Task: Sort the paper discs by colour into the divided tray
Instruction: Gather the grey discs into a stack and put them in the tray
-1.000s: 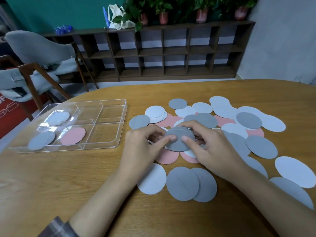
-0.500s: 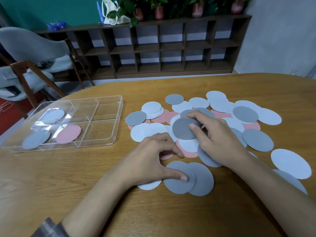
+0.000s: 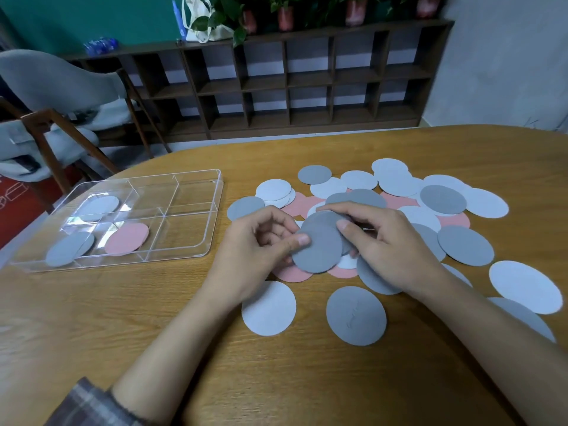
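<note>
A pile of grey, white and pink paper discs [image 3: 442, 199] covers the right half of the wooden table [image 3: 129, 318]. Over the pile, my left hand [image 3: 258, 241] pinches a grey disc [image 3: 319, 245] by its left edge, thumb on top. My right hand [image 3: 387, 241] holds another grey disc just behind it, thumb on its face, and the two discs overlap. The clear divided tray [image 3: 184, 222] lies to the left. Its left compartments hold a white disc [image 3: 100, 207], a grey disc [image 3: 69, 249] and a pink disc [image 3: 127, 238]. Its right compartments are empty.
A lone white disc [image 3: 269, 307] and a lone grey disc [image 3: 355, 315] lie on the table in front of my hands. Behind the table stand grey chairs [image 3: 55, 87] at the left and a dark wooden shelf [image 3: 292, 81] with potted plants.
My left hand has lifted a grey disc from the two near the front edge and brought it up to my right hand, which still holds its own grey disc. One grey disc remains in front.
</note>
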Action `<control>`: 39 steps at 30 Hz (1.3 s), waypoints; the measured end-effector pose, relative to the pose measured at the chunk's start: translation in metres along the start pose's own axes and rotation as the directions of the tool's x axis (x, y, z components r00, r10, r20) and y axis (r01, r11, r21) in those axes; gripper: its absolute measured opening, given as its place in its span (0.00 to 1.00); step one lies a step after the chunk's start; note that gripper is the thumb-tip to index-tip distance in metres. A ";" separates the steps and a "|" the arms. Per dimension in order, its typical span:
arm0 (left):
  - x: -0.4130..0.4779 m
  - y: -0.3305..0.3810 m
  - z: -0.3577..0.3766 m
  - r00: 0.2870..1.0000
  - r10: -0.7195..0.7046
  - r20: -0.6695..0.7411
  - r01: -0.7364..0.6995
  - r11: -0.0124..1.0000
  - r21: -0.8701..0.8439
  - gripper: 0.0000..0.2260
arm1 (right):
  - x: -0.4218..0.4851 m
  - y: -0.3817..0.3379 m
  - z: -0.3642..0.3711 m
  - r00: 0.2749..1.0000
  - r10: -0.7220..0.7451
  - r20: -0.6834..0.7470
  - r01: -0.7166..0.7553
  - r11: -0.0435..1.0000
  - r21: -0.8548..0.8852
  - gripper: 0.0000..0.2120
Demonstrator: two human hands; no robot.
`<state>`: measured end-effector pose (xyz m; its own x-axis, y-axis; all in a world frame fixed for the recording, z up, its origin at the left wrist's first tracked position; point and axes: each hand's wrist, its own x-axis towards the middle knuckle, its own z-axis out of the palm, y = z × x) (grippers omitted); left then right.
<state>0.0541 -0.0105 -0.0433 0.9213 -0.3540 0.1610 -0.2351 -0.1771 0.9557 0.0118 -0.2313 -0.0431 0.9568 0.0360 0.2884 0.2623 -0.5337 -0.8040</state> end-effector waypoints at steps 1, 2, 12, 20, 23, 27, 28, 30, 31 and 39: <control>0.000 -0.001 0.000 1.000 0.006 -0.028 -0.006 1.000 0.011 0.08 | 0.000 -0.001 0.001 1.000 0.008 0.002 -0.008 1.000 0.022 0.15; 0.000 -0.002 0.000 0.999 0.009 -0.050 -0.008 1.000 0.019 0.08 | 0.000 -0.001 0.002 1.000 0.015 0.002 -0.015 0.999 0.037 0.16; -0.007 0.001 0.010 0.982 0.096 -0.163 -0.052 0.965 0.258 0.10 | -0.005 -0.007 0.002 0.987 -0.126 0.095 0.141 0.974 -0.175 0.17; -0.017 0.000 0.023 0.954 0.186 0.238 -0.270 0.875 0.401 0.16 | 0.003 0.005 -0.007 0.991 -0.125 -0.048 0.108 0.959 -0.262 0.16; -0.018 -0.004 0.025 0.908 0.183 0.378 -0.369 0.779 0.508 0.24 | 0.004 0.007 -0.005 0.994 -0.107 -0.028 0.096 0.960 -0.263 0.16; -0.017 -0.004 0.021 0.907 0.158 0.390 -0.345 0.808 0.477 0.22 | 0.002 0.007 -0.003 0.994 -0.107 -0.017 0.100 0.962 -0.254 0.16; -0.017 -0.003 0.021 0.908 0.145 0.392 -0.332 0.820 0.466 0.21 | 0.002 0.006 -0.003 0.994 -0.107 -0.017 0.099 0.962 -0.253 0.16; -0.016 -0.001 0.022 0.911 0.114 0.396 -0.299 0.844 0.445 0.19 | 0.002 0.007 -0.004 0.994 -0.105 -0.021 0.096 0.964 -0.248 0.16; -0.016 0.001 0.022 0.913 0.096 0.397 -0.278 0.858 0.432 0.18 | 0.003 0.006 -0.004 0.994 -0.104 -0.026 0.094 0.965 -0.244 0.16; -0.010 0.002 0.014 0.948 0.017 0.317 -0.086 0.975 0.205 0.06 | 0.003 0.007 -0.004 0.999 0.007 -0.047 -0.010 0.998 -0.058 0.19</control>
<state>0.0400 -0.0199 -0.0469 0.7715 -0.6297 0.0909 -0.3720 -0.3305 0.8674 0.0158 -0.2382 -0.0455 0.9517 -0.0080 0.3069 0.2451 -0.5822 -0.7752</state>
